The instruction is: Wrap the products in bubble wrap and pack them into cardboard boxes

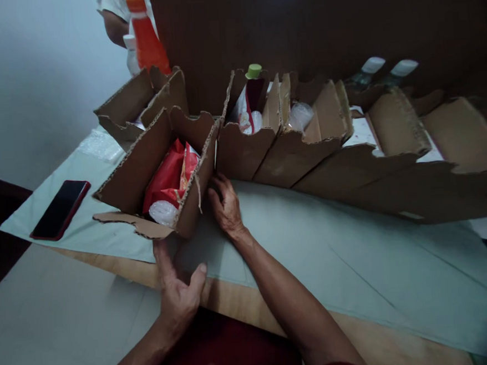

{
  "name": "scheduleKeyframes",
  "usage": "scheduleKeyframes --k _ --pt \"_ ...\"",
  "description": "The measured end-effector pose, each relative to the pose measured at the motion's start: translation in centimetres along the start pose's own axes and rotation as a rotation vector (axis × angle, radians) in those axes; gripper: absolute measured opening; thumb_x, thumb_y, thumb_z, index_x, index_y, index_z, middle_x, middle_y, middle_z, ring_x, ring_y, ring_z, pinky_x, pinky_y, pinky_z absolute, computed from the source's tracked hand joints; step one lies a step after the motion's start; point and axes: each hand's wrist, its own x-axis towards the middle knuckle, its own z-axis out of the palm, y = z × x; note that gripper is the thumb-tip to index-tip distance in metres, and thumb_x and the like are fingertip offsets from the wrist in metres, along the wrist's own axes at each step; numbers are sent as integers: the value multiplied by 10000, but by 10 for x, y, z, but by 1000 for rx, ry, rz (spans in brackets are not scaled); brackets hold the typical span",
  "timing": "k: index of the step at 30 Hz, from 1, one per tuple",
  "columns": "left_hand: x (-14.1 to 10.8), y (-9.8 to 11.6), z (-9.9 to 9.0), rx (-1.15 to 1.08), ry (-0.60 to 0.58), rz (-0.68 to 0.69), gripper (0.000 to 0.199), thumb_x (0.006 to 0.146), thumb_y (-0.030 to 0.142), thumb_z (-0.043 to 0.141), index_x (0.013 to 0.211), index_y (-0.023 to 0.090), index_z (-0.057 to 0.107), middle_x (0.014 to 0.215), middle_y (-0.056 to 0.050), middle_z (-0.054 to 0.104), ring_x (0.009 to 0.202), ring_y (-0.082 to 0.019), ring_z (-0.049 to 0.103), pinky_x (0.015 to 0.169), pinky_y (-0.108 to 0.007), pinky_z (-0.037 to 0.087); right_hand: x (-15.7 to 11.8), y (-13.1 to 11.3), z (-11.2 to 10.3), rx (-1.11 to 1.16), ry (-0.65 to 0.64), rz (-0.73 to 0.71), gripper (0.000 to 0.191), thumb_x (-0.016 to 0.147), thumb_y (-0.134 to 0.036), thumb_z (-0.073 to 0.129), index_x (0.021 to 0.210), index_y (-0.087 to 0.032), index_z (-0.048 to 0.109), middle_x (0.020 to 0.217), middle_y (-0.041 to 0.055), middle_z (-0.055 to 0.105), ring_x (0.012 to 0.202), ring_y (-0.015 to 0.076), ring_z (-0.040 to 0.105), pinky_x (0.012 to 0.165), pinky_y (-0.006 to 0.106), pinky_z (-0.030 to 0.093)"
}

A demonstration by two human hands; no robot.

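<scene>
A cardboard box (132, 173) with its top open stands near the table's front edge. Inside it lie a red packet (167, 176) and a roll of clear plastic wrap (163, 212). My left hand (176, 290) is at the box's near lower edge, thumb spread away from the fingers, with the fingertips partly hidden by the box. Beside the box's right wall, my right hand (225, 206) rests by the table cloth with its fingers apart and nothing in them; whether it touches the cardboard is unclear.
Several open cardboard boxes (317, 163) line the back of the cloth-covered table (288, 218). A phone (60, 210) lies at the left. Behind another box (123, 104) are an orange bottle (148, 42) and a person's arm (115, 28). Capped bottles (372, 65) stand at the back right.
</scene>
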Motion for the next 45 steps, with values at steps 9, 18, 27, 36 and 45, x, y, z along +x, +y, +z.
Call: scheduleKeyframes --k 9,18,27,36,45 --pt "25 1 4 -36 -82 43 921 865 311 759 1631 332 247 1730 -102 190 1585 -383 242 1216 -572 410 -4 -2 1 -30 -42 13 494 994 -393 488 1428 -160 519 1458 160 610 1367 294 562 1153 510 455" --pt "94 -13 44 -44 -213 127 989 814 302 771 1625 347 208 1734 -110 143 1584 -372 240 1160 -533 460 -1 4 -4 48 224 68 261 969 -259 430 1128 -238 635 1237 71 687 1219 194 618 1101 382 498" --pt "149 -19 50 129 -173 264 869 820 325 725 1580 264 307 1694 -164 266 1547 -360 321 1182 -547 403 9 15 -7 193 326 193 260 898 -340 499 1065 -216 655 1182 106 700 1141 239 639 1060 464 492" --pt "285 46 -73 655 44 468 685 688 263 864 1274 30 599 1713 -115 252 1613 -388 47 1280 -624 -56 8 17 -6 184 303 184 226 866 -304 537 1016 -206 675 1182 116 701 1103 230 644 958 436 546" --pt "261 64 -90 787 -171 566 451 772 547 823 779 122 671 1606 -60 484 1612 -391 104 1234 -729 -19 11 21 -5 169 298 153 215 849 -279 532 1000 -211 669 1170 112 696 1088 230 642 917 425 558"
